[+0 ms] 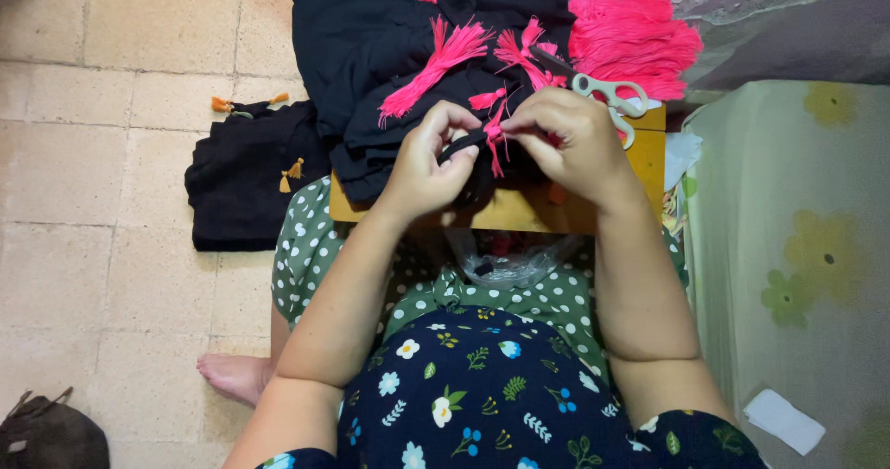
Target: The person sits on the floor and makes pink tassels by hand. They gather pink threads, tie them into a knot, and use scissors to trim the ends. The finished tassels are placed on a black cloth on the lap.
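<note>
Head cam looking down: left hand [428, 158] pinches the black fabric strip [464, 142], right hand [567, 135] closed on a pink tassel [494, 128] against it, over the small wooden tabletop [519, 211]. Looks like mid-attaching; next needs a steady pinch. Scissors [607, 96] sit just beside.

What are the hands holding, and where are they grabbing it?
Both hands pinch a black fabric edge between them. The left hand grips the strip; the right hand pinches the top of a small pink tassel on it.

A home used for handwork: tiled floor [120, 61], bare foot [232, 374], flowered bedding [797, 247], small wooden table [519, 211]
</note>
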